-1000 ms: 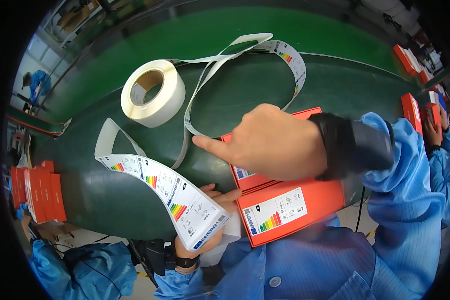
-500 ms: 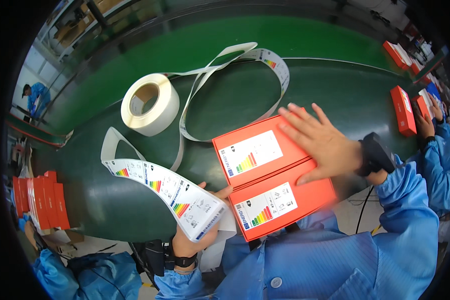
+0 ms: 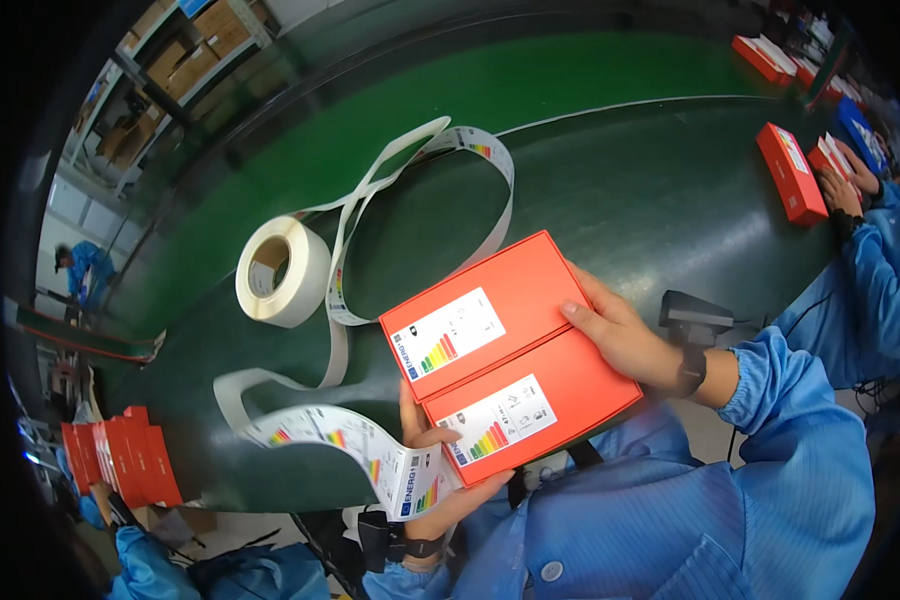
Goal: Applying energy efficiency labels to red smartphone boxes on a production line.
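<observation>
Two red boxes (image 3: 510, 360) at frame centre, side by side, labels up. R hand (image 3: 625, 335) grips their right edge; L hand (image 3: 435, 480) under lower box, pinching label strip (image 3: 370, 460). Roll (image 3: 280, 270) upper left on green belt (image 3: 620, 190).

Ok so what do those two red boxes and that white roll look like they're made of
The two red boxes look like matte coated cardboard: crisp folded edges, flat colour, little glare. The white roll seems to be paper label stock wound on a brown, probably cardboard, core. Its loose strip curls thin, with printed colour-bar stickers on a paler liner.
</observation>
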Motion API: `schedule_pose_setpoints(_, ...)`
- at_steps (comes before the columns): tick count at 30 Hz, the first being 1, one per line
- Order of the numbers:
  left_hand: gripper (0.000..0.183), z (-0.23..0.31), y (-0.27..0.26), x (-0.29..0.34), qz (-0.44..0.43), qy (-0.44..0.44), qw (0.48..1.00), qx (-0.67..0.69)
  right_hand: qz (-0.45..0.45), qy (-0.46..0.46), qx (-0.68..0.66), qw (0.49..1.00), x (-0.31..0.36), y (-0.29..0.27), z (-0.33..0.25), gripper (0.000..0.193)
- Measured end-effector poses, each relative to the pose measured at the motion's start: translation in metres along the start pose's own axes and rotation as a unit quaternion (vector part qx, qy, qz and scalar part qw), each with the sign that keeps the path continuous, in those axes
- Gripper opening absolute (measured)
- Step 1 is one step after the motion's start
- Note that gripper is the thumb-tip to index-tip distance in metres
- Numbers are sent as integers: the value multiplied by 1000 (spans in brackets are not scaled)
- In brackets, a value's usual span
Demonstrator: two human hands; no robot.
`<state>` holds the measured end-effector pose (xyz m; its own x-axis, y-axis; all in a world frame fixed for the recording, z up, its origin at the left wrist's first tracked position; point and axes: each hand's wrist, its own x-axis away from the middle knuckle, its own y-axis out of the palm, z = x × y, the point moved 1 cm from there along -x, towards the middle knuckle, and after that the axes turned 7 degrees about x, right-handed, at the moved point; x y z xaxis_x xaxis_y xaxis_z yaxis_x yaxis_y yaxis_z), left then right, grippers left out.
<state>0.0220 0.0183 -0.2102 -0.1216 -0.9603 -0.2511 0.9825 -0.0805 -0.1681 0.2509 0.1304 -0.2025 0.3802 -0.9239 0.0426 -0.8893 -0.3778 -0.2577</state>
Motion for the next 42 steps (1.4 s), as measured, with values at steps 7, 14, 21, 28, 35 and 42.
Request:
schedule_pose_setpoints(7,61,2,3,2,12,-24,998,53,22,59,-151,986,6,0,-19,50)
schedule_pose_setpoints(14,30,-3,9,-30,-49,-55,994,85,149,60,-143,977,26,-49,-1,45)
schedule_pose_setpoints(21,39,15,-11,-48,-42,-215,960,172,539,42,-250,803,56,-184,69,31)
schedule_pose_setpoints(28,42,13,4,-50,-39,-190,975,109,785,156,-96,592,44,-281,115,56)
schedule_pose_setpoints(35,45,8,-3,-44,-16,-170,974,151,786,161,-111,587,16,-285,99,68)
schedule_pose_setpoints(42,43,10,-4,-43,-25,-185,972,139,780,30,334,529,47,-242,79,59)
